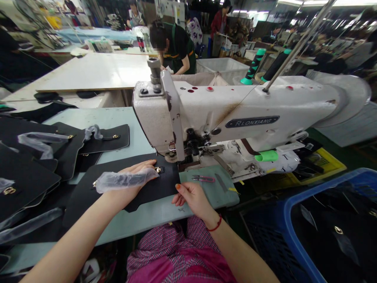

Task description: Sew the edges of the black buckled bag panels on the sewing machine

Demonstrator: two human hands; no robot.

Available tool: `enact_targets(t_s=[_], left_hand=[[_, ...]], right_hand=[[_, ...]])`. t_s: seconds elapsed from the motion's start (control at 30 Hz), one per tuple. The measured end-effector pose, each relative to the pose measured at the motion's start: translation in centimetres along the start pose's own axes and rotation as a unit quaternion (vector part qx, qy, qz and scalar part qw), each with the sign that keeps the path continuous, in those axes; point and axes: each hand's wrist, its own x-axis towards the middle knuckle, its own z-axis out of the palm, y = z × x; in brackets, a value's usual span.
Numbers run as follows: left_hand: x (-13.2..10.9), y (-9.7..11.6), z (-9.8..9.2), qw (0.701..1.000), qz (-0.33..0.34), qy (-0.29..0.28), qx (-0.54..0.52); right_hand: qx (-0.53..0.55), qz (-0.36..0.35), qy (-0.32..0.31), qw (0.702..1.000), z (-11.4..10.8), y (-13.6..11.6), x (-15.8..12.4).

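a big white sewing machine [235, 114] sits on a pale green table [153, 216], and a flat black piece [159, 184] with a small gold clasp [158, 169] lies on the table with its far edge under the machine's needle end. the left hand [132, 179] lies flat on the black piece, fingers together and stretched out, with a clear plastic strip [123, 180] across it. the right hand [191, 196] rests at the near edge of the piece, fingers curled and pressing down, near small pink snips [204, 179].

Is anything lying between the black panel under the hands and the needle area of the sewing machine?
Nothing visible does. The black panel already reaches under the head of the sewing machine, with the left hand flat on it and the right hand at its near edge. The pink snips lie off to the right.
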Motion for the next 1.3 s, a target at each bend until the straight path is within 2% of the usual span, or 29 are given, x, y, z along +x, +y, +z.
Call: enact_targets(t_s=[0.17, 0.43, 0.53, 0.63, 0.8, 1.07, 1.17, 1.3], left_hand=[[-0.1, 0.4, -0.2, 0.999, -0.011, -0.034, -0.014], [-0.6, -0.5, 1.2, 0.999, -0.024, 0.002, -0.037], [-0.7, -0.2, 1.3, 0.999, -0.022, -0.009, -0.029], [-0.9, 0.2, 1.5, 0.998, -0.049, -0.012, -0.036], [-1.3, 0.3, 2.1, 0.997, -0.058, 0.024, -0.036], [-0.7, 0.6, 1.3, 0.998, -0.048, 0.033, -0.022], [-0.3, 0.4, 0.7, 1.0, -0.007, 0.005, 0.016], [0.6, 0.5, -0.7, 0.993, 0.031, -0.067, 0.093]], right_hand=[[-0.019, -0.006, 0.011, 1.0, 0.1, -0.1, -0.1], [-0.058, -0.019, 0.021, 0.998, 0.0, 0.7, 0.1], [-0.068, -0.026, 0.036, 0.997, -0.1, 1.2, 0.2], [-0.069, -0.028, 0.041, 0.996, -0.3, 1.2, 0.1], [-0.067, -0.021, 0.034, 0.997, -0.5, 0.8, -0.1], [-0.036, 0.003, 0.027, 0.999, -0.3, 0.7, 0.2], [-0.017, 0.01, 0.024, 1.0, -0.2, 0.8, 0.5], [0.006, 0.012, 0.025, 1.0, -0.2, 0.7, 0.9]])
